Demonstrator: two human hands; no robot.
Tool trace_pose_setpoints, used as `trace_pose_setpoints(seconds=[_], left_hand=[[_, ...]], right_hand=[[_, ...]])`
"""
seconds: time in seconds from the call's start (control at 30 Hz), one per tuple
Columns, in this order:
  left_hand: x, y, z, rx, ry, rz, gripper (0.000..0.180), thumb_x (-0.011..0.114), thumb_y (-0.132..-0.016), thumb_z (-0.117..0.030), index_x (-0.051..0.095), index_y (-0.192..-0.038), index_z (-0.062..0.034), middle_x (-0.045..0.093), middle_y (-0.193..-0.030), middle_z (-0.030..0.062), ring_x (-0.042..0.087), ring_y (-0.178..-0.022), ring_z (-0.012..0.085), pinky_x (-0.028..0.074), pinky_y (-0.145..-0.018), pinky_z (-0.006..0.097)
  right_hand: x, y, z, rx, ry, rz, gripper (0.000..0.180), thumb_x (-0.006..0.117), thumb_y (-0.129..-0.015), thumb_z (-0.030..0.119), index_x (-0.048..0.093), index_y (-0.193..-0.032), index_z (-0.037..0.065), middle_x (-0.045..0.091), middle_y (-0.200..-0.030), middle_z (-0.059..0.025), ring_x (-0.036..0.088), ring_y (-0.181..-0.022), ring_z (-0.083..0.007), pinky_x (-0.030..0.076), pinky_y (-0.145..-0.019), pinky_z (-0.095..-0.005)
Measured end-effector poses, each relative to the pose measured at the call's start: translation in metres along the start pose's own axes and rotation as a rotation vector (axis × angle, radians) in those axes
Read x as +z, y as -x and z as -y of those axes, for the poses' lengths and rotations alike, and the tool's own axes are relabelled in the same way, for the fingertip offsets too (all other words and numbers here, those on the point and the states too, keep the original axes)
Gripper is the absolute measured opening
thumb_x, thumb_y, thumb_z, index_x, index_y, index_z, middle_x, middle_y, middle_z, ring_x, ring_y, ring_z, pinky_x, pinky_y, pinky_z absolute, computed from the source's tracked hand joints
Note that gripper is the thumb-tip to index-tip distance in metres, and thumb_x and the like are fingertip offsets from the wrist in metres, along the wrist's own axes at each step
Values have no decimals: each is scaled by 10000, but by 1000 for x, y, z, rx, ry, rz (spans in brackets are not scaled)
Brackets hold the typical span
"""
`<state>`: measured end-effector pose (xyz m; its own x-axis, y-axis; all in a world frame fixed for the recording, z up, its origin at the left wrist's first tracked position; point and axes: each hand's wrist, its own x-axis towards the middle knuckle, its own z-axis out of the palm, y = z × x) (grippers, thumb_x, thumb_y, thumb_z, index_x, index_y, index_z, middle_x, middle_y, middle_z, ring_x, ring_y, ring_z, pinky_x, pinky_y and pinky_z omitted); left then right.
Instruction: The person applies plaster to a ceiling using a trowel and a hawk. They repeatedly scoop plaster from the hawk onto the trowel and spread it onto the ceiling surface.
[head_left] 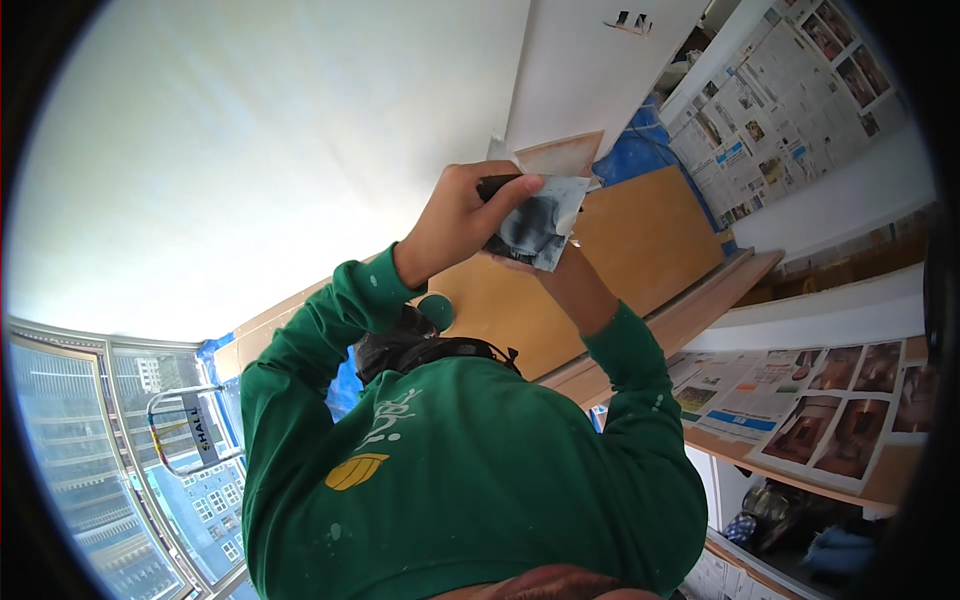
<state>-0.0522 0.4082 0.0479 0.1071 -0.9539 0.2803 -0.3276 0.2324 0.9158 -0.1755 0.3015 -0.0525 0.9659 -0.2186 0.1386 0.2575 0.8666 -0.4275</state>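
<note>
My left hand [455,215] is closed round a putty knife [540,220], its thumb on the dark edge of the tool. Grey and whitish smears cover the wide flat blade, which has a darker patch in the middle. Behind and under that blade is my right hand [515,263], close to the left one. Only a bit of its palm side shows; the fingers are hidden. A pale, thin flat piece [500,150] sticks up beyond my left knuckles, and I cannot tell what holds it. Both hands are raised in front of a white wall [300,130].
Below my hands lies a long orange-brown board [640,230], with blue sheeting [640,150] beyond it. A pinkish-brown patch [565,155] marks the wall's lower edge. Newspaper [770,110] covers surfaces at the right. A round green lid-like thing [436,311] is near my chest; windows [90,460] stand left.
</note>
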Motion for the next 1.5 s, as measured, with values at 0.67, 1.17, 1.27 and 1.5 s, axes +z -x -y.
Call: trace_pose_setpoints(seconds=[0.67,1.17,1.27,1.5], left_hand=[[14,65,78,-610,2174,13,144,470,-1038,-128,554,-952,-48,589,-656,13,513,-447,89,424,-387,206],[-27,45,93,-23,334,-849,477,491,-1091,-415,624,-852,-24,577,-731,-29,465,-626,49,370,-536,250],[-16,49,75,-2,164,-825,502,493,-1095,-396,579,-766,-26,451,-638,-74,331,-594,25,237,-510,255],[-6,61,64,-37,-141,-549,453,523,-1087,-254,512,-739,35,342,-582,11,297,-588,86,250,-501,319]], right_hand=[[42,-22,-24,-597,422,-483,262,728,-963,165,655,-1149,-4,706,-1053,-38,660,-930,-109,532,-855,-278],[12,7,-54,-790,412,-735,333,664,-971,69,583,-1278,-28,660,-1208,-91,651,-1062,-184,534,-928,-344],[18,-1,-55,-848,508,-754,308,673,-962,66,603,-1245,-34,668,-1165,-76,622,-1039,-151,487,-938,-307],[12,0,-55,-820,455,-749,367,672,-952,23,555,-1294,-45,644,-1219,-108,630,-1076,-179,511,-945,-319]])
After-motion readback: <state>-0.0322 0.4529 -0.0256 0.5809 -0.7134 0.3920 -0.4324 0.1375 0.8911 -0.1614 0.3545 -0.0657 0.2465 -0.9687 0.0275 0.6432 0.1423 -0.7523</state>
